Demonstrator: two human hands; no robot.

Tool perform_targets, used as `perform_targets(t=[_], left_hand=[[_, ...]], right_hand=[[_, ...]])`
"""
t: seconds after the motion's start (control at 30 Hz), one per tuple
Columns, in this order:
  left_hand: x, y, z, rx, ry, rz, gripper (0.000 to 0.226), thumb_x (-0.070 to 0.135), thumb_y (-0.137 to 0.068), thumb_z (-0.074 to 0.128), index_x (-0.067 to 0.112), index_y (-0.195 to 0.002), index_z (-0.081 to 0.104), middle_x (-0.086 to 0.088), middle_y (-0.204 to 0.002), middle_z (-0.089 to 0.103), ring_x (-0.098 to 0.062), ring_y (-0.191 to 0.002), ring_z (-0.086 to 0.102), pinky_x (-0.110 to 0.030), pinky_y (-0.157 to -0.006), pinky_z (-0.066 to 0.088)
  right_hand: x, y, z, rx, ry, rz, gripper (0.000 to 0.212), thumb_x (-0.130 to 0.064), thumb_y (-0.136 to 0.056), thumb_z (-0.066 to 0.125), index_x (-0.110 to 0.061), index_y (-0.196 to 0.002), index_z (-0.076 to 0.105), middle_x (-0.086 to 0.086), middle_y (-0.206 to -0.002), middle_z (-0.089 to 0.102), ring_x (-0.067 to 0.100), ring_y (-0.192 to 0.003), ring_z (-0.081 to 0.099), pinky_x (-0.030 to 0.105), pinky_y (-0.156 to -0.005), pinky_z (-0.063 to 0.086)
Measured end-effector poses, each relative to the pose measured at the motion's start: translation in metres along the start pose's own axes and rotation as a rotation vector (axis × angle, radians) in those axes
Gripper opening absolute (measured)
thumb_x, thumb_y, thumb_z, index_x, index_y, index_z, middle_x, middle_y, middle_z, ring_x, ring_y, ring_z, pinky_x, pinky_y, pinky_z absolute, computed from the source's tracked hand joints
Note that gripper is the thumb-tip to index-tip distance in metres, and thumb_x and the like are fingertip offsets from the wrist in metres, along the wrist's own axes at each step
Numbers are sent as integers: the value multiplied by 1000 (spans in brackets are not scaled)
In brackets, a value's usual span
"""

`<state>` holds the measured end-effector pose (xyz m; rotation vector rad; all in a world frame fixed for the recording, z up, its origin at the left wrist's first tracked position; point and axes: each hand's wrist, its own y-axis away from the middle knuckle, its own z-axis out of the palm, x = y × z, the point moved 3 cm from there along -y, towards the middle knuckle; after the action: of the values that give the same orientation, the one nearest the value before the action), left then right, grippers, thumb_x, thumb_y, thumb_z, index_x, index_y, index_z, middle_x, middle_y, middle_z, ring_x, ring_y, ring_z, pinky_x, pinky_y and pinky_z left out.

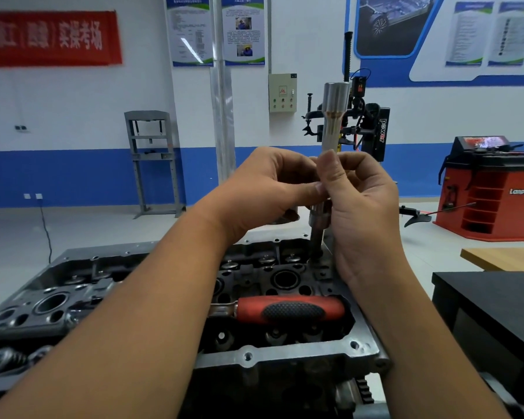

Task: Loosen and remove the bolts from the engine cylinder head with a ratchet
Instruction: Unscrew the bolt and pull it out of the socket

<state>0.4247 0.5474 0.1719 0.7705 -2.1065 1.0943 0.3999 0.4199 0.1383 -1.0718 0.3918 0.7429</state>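
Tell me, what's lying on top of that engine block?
A ratchet with a red handle lies across the cylinder head. Its head end is hidden under the left forearm. Both hands hold an upright extension bar.

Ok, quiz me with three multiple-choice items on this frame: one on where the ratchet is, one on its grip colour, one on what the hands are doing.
1. Where is the ratchet?
A. lying on the cylinder head
B. on the wooden table
C. in the right hand

2. Its grip colour?
A. blue
B. red and black
C. yellow

3. The hands?
A. both idle
B. one on the ratchet
C. both hold the upright socket extension

Answers: 1 A, it rests across the head, unheld. 2 B, red with a black insert. 3 C, left hand and right hand have fingers around the shaft.
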Motion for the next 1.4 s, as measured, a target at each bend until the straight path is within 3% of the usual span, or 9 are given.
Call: perform_targets(t=[0.17,0.23,0.37,0.57,0.73,0.83,1.03,1.27,1.4], left_hand=[[-1,1,4,-45,-15,9,16,14,-101,66,6,-110,76,-8,-94,78,-20,-87,73,-59,-89,56],[-1,0,3,-26,-20,14,14,14,-97,72,4,-106,76,-12,-96,79,-26,-88,70,-65,-87,54],[1,1,0,17,9,25,25,16,-88,80,-3,-104,75,-29,-100,73,-31,-81,55,-47,-72,42],[-2,1,2,-95,49,18,24,15,-96,70,-4,-109,74,-25,-92,74,-34,-81,67,-58,-79,54],[0,0,1,-3,-8,46,33,25,-85,77,-4,-101,78,-34,-90,69,-29,-74,46,-32,-57,36],[-4,-3,3,-21,-34,47,36,31,-99,66,-3,-99,76,-13,-73,70,-24,-64,52,-21,-50,38],[-4,0,5,-184,67,19,25,15,-109,52,14,-104,77,-15,-83,64,-21,-66,55,-34,-60,42],[-4,-4,3,-69,-3,45,20,12,-96,73,-2,-111,73,-14,-83,71,-25,-71,50,-32,-57,41],[-4,-2,1,-63,-14,41,26,16,-92,77,-1,-112,74,-28,-91,70,-24,-73,51,-32,-59,43]], right_hand=[[2,-2,-2,-6,15,22,25,-27,-103,59,-11,-90,73,-4,-73,74,7,-62,69,20,-49,52],[1,-1,-1,-13,5,36,22,-32,-96,65,-13,-90,73,-2,-73,74,10,-62,70,22,-45,51],[1,0,-2,-11,36,-13,16,-34,-81,76,-22,-76,68,-1,-65,66,13,-51,61,25,-40,48],[2,-3,-4,30,25,32,21,-35,-86,72,-15,-78,70,7,-72,70,24,-59,64,35,-47,53],[2,-1,-5,-20,-20,45,18,-26,-87,79,-15,-78,67,2,-70,69,16,-57,65,27,-45,50],[2,-2,-5,-29,-63,58,18,-24,-93,74,-15,-78,67,2,-70,69,16,-53,65,28,-42,49],[2,-1,-4,-61,-44,26,26,-34,-76,80,-14,-83,66,6,-71,69,25,-58,69,36,-45,54],[1,0,0,-106,-48,36,25,-29,-98,63,-5,-90,68,-1,-65,70,16,-48,66,24,-39,49],[2,0,-2,-79,-34,-22,14,-22,-87,76,-13,-79,68,0,-61,67,16,-44,63,26,-38,48]])
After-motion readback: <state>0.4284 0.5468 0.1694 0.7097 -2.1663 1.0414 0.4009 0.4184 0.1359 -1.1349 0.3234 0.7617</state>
